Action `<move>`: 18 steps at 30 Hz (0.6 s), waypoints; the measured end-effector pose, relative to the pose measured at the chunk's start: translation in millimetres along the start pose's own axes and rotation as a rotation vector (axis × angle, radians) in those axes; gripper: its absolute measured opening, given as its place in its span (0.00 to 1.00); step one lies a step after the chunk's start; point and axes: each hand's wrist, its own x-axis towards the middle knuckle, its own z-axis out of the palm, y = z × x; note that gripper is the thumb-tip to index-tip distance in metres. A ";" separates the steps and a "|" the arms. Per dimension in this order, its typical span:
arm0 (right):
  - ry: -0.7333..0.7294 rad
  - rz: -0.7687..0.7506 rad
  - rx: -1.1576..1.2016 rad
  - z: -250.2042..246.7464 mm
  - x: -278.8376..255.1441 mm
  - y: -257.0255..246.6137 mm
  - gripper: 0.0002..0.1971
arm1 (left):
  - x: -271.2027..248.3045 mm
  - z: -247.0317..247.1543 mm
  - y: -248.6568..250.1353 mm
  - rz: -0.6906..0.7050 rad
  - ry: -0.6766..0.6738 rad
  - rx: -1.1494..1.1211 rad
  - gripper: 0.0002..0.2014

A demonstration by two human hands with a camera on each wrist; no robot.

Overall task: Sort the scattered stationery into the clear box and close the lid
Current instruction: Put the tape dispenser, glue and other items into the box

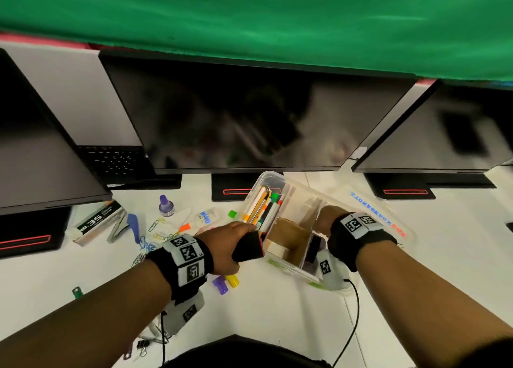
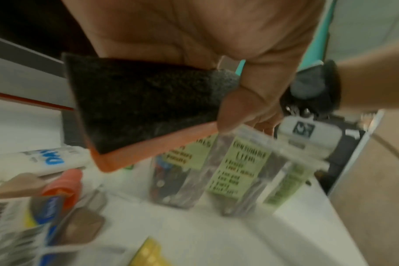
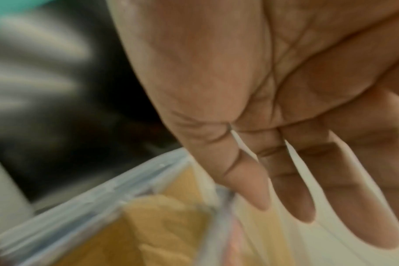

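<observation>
Both hands (image 1: 277, 237) reach over the clear box (image 1: 288, 228).

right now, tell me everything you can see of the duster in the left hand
The duster is a flat rectangular block: a dark, fuzzy felt face on an orange backing that shows as a rim along its lower edges. The left hand has it in a firm grip, thumb pressed on the felt at one end, the other end jutting free and tilted. It is held in the air at the near left corner of the clear box, above the white desk, not yet inside.
</observation>
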 end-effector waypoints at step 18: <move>0.259 -0.364 0.435 -56.6 -26.2 21.8 0.10 | 16.4 -3.9 26.2 0.064 0.157 0.040 0.34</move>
